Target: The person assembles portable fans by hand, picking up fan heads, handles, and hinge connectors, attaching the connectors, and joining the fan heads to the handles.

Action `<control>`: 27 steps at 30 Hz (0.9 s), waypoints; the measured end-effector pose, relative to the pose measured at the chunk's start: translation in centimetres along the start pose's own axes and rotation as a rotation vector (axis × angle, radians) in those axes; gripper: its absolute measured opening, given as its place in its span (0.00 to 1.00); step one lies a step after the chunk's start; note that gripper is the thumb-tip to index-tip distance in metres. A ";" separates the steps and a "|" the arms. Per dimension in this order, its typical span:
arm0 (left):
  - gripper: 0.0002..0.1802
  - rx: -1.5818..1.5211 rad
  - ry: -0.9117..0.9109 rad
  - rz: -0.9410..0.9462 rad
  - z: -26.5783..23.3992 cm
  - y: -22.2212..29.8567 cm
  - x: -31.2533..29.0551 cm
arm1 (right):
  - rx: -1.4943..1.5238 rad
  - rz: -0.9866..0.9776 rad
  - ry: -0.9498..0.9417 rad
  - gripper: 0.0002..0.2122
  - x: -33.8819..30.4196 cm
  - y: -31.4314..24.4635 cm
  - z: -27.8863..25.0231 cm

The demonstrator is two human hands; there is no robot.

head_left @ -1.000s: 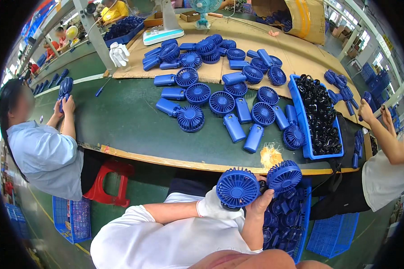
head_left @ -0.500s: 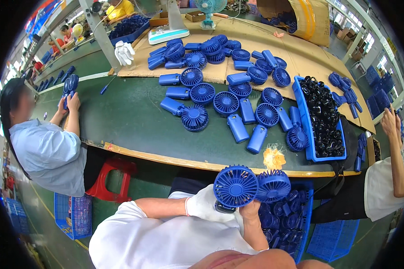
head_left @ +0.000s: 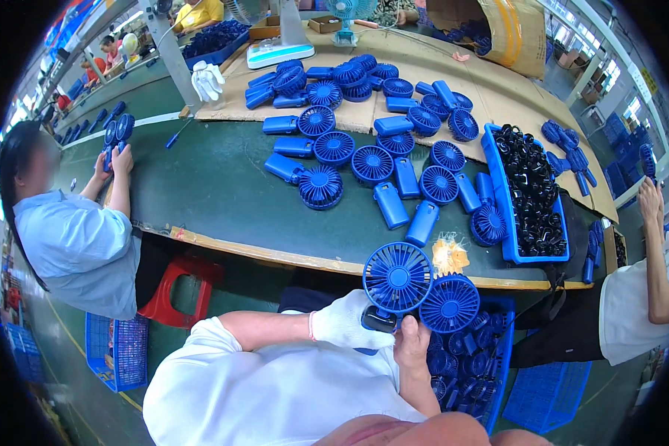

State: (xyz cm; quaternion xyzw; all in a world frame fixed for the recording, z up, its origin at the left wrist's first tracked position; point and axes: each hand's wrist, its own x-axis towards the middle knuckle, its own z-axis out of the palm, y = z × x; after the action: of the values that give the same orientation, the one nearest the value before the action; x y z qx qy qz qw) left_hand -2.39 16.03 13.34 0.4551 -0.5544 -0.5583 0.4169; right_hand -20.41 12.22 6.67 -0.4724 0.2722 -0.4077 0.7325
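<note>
My left hand [head_left: 347, 321], in a white knitted glove, is closed around a blue handheld fan [head_left: 398, 277] with its round grille turned up toward me. A glossy black piece [head_left: 380, 320] shows just below that fan's head, beside the gloved fingers. My bare right hand [head_left: 411, 343] is closed at the handle end of a second blue handheld fan [head_left: 450, 304], its thumb up near the first fan. The two fan heads are side by side, the second slightly lower and to the right. Both handles are mostly hidden by my hands.
Several blue handheld fans [head_left: 334, 149] lie across the green table [head_left: 223, 201] and cardboard. A blue tray [head_left: 507, 195] of black parts stands at the right. Below it, a blue crate [head_left: 507, 364] holds more fans. Co-workers sit left and right; a red stool [head_left: 172, 301] is at left.
The first fan has risen slightly and shifted right, and the black piece below it shows more. The second fan's grille now faces me more squarely. The co-worker at right has raised a fan into view.
</note>
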 end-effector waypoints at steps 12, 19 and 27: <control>0.22 0.268 0.236 0.126 0.3 0.5 1.5 | 0.058 -0.092 0.264 0.30 2.8 -2.6 0.2; 0.16 -0.154 0.187 -0.186 -2.5 0.0 -0.2 | 0.093 -0.182 -0.045 0.42 3.1 -3.1 -0.3; 0.17 0.062 0.277 -0.202 -2.9 -2.2 0.8 | 0.013 -0.129 -0.229 0.31 3.6 0.6 -1.0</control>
State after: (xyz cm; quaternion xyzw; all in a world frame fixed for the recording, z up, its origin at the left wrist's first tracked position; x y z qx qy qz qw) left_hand 0.31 14.66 11.18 0.5938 -0.4600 -0.5119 0.4169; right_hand -19.16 8.84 5.68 -0.5276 0.1532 -0.3993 0.7340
